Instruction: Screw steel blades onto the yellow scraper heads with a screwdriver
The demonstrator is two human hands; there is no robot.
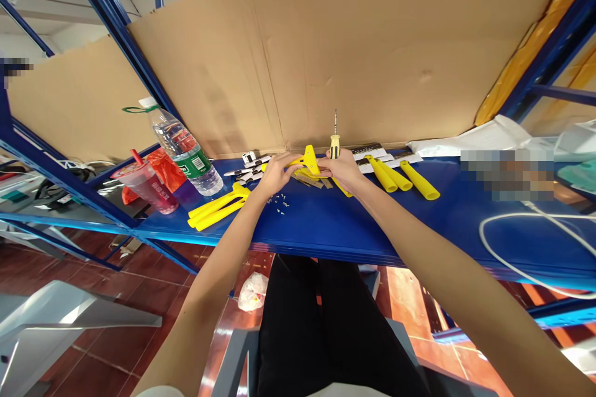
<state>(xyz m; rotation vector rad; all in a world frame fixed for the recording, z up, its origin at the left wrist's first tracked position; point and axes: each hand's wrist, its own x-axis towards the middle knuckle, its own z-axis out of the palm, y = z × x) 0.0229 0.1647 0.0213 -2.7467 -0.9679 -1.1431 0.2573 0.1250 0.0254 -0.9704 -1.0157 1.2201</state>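
My left hand (278, 174) is closed around a yellow plastic tool handle (311, 161) with a flared head, held just above the blue shelf. In my right hand (343, 166) is a screwdriver (334, 142), its shank pointing up and away from the handle. The right fingertips also reach the yellow head. Below the hands lie several thin flat strips (310, 180). Small screws (280, 203) are scattered near my left wrist. More yellow handles (216, 209) lie left of my left forearm, and several yellow handles (419, 181) lie right of my right hand.
The blue shelf (321, 229) backs onto a cardboard sheet (372, 49). At left stand a water bottle (189, 151) and a red drink cup (151, 189). Black-and-white pieces (254, 167) lie behind my left hand. A white cable (484, 238) loops over the right front edge.
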